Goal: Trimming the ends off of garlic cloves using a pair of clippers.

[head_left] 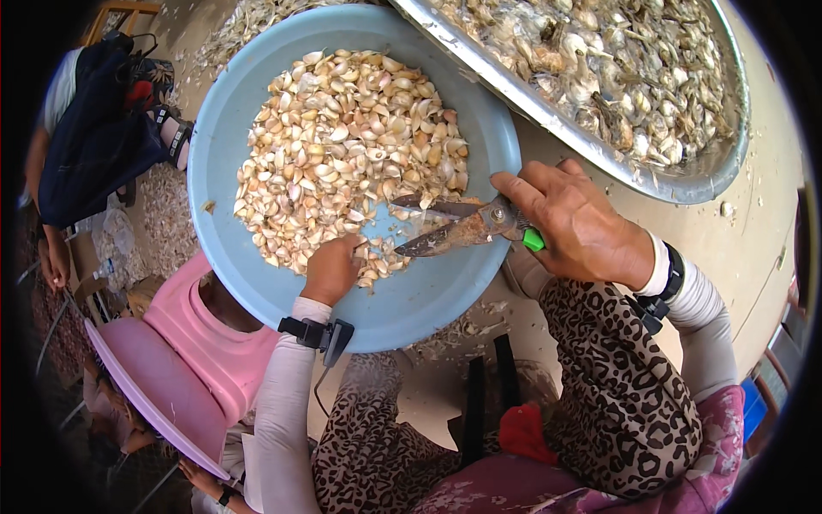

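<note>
My right hand [575,221] grips a pair of rusty scissors [469,227] by the handles, one of which shows green. The blades are spread apart and point left over the light-blue basin [210,184]. Unpeeled garlic cloves [334,154] lie heaped in that basin. My left hand [332,270] is down at the near edge of the heap, left of the blade tips. Its fingers are curled together; whatever is between them is hidden. Beside the blades a small patch of blue basin bottom shows among the cloves.
A large metal basin [591,150] of dirty garlic bulbs stands at the upper right. At the left are a pink plastic stool [205,334] and other people, one in dark clothing [103,146]. Garlic skins [462,334] litter the floor.
</note>
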Motion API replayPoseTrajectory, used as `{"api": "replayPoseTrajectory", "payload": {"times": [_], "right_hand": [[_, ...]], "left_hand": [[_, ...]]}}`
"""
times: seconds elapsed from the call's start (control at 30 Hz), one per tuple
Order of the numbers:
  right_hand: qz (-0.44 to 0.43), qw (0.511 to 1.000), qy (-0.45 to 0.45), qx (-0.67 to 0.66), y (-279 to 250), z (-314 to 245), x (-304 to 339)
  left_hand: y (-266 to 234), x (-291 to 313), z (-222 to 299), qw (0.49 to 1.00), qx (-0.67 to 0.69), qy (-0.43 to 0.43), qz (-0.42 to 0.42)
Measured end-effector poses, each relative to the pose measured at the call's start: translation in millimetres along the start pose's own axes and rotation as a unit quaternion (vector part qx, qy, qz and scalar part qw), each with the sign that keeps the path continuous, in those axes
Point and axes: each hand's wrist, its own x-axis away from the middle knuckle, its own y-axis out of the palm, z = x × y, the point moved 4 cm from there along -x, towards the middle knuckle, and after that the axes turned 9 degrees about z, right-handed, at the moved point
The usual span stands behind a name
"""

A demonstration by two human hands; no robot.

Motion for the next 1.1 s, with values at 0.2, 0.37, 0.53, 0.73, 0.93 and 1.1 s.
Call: {"api": "replayPoseTrajectory", "payload": {"times": [0.2,0.37,0.53,0.73,0.93,1.1], "right_hand": [[-0.037,0.999,-0.013,-0.027,5.5,-0.9,0.6],[-0.034,0.999,-0.011,-0.029,6.6,1.6,2.3],[-0.026,0.999,-0.019,-0.027,2.6,0.5,2.2],[-0.038,0.999,-0.022,-0.006,7.4,2.1,3.4],[-0.028,0.999,-0.025,0.005,5.3,-2.0,1.1],[-0.030,0.999,-0.021,-0.003,6.1,-3.2,-0.4]], "left_hand": [[2.5,1.9,-0.1,0.999,-0.007,-0.036,-0.002],[6.6,-1.4,3.4,0.999,0.008,-0.042,-0.023],[7.3,-2.4,4.0,0.996,0.081,0.019,0.016],[-21.1,-1.6,50.0,0.743,0.608,-0.259,-0.108],[-63.7,-4.6,112.9,0.685,0.690,-0.223,-0.072],[-62.3,5.7,120.1,0.725,0.660,-0.167,-0.101]]}}
